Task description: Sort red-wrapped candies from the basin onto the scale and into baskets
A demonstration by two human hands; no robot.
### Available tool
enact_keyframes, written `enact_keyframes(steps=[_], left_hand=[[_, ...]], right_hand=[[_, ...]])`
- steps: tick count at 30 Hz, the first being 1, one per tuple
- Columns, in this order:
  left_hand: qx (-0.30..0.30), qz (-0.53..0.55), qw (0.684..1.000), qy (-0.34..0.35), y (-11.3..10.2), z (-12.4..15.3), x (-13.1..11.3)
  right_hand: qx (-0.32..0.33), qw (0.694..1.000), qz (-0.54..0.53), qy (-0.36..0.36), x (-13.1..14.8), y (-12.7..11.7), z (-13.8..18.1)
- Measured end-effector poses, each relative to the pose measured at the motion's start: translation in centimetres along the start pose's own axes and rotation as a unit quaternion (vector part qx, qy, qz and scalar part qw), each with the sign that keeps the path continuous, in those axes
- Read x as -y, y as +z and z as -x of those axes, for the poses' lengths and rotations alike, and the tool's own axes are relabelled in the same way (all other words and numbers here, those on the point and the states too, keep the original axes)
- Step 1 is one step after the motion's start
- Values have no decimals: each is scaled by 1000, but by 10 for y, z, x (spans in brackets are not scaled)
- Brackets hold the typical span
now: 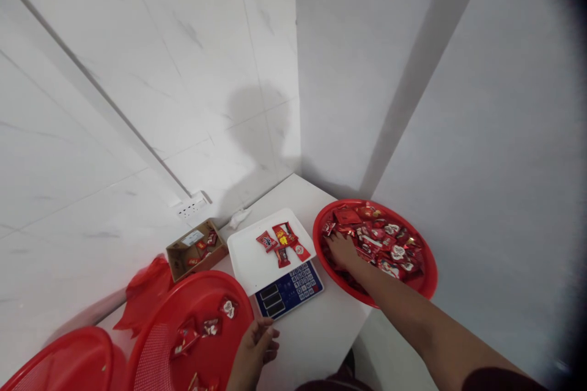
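My right hand [343, 250] reaches into a round red basin [428, 269] on the right, heaped with red-wrapped sweets [373, 241]. Its fingertips are down among the packets at the near left side and partly hidden, so their grip cannot be made out. My left hand [257, 348] hovers beside the rim of a red basket [156, 317], its fingers loosely bent and apart with nothing visible in them. Between the hands stands a digital scale [288, 290] with a blue keypad. Several red packets [282, 241] lie on its white tray [247, 256].
A cardboard box [177, 256] with a few red packets stands behind the red basket, which holds several wrapped sweets [211, 327]. Red plastic [147, 290] lies beside it. Another red basket [68, 360] is at lower left. Walls meet behind the white table [312, 342]; a socket strip [192, 204] is mounted there.
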State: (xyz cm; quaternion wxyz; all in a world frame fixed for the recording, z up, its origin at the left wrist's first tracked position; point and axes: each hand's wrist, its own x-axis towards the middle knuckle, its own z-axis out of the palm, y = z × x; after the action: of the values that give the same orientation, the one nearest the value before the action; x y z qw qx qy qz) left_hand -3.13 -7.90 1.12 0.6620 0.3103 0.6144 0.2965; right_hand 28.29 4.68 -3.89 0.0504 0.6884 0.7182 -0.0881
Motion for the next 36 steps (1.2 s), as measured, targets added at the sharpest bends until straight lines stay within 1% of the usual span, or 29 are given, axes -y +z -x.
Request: enact_keyframes(steps=[5, 9, 13, 16, 19, 21, 22, 23, 24, 25, 26, 27, 28, 29, 30, 31, 32, 34, 36], left_hand=[[2, 1, 1000, 1, 1, -4, -1], [9, 10, 1000, 0, 2, -6, -1], [3, 5, 1000, 2, 1, -6, 0], [-4, 6, 1000, 1, -1, -5, 0], [1, 9, 1000, -5, 0, -3, 0], [8, 9, 1000, -5, 2, -2, -2], [12, 10, 1000, -2, 4, -2, -4], [15, 9, 1000, 0, 7, -1, -6], [16, 7, 1000, 3, 10, 0, -9], [18, 3, 1000, 5, 13, 2, -12], [21, -2, 1000, 9, 17, 4, -16], [27, -6, 1000, 16, 21, 6, -21], [35, -10, 999, 23, 26, 9, -26], [45, -10, 998, 33, 30, 11, -32], [55, -7, 997, 45, 35, 13, -38], [61, -1, 997, 55, 38, 15, -44], [60, 6, 996, 64, 42, 16, -49], [58, 13, 995, 84, 46, 17, -56], [57, 6, 993, 101, 47, 16, -60]], right_hand=[[22, 999, -26, -20, -6, -1, 5], [11, 998, -55, -4, -6, 0, 5], [2, 994, -110, 20, -9, -1, 4], [-5, 985, -166, 38, -15, -5, 2], [-13, 973, -224, 50, -21, -13, 4], [-20, 957, -284, 54, -21, -20, 9], [-23, 938, -341, 58, -20, -24, 13], [-23, 907, -416, 62, -17, -29, 18], [-15, 863, -501, 65, -12, -34, 24], [-1, 810, -583, 66, -5, -39, 30], [20, 756, -651, 64, 3, -44, 37], [45, 714, -697, 58, 13, -50, 43], [71, 681, -727, 48, 24, -56, 49], [97, 660, -745, 33, 36, -61, 55], [118, 649, -751, 17, 48, -66, 60], [137, 650, -748, -4, 60, -71, 65], [155, 660, -734, -30, 71, -75, 70], [188, 698, -686, -83, 91, -79, 78], [201, 741, -629, -123, 106, -79, 85]])
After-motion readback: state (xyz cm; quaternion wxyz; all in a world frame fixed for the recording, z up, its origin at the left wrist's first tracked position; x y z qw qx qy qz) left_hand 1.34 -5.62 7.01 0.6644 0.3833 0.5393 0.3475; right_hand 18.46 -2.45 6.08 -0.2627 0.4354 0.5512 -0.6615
